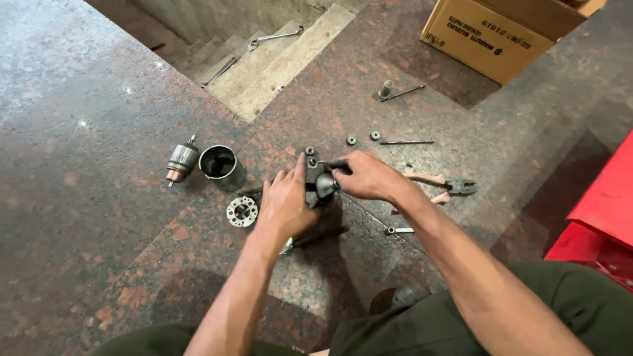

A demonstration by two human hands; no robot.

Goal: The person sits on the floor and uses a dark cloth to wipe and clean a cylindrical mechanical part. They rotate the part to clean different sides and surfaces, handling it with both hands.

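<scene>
1. The left hand is steadying a dark cast-metal housing on the stone floor; its grip is closing around the housing's near side.
2. The right hand is pinching a thin dark tool against the housing's top; grip closed on it.
3. Progress, as judged: the unit is lying well disassembled. The copper-ended armature, the hollow steel cylinder and the perforated round plate are sitting apart to the left; the housing is the piece in hand.
4. Small nuts and long bolts are lying loose beyond the hands; pliers are resting just right of the wrist.
5. Textures: polished speckled granite; greasy matt casting; smooth bright cylinder.
</scene>
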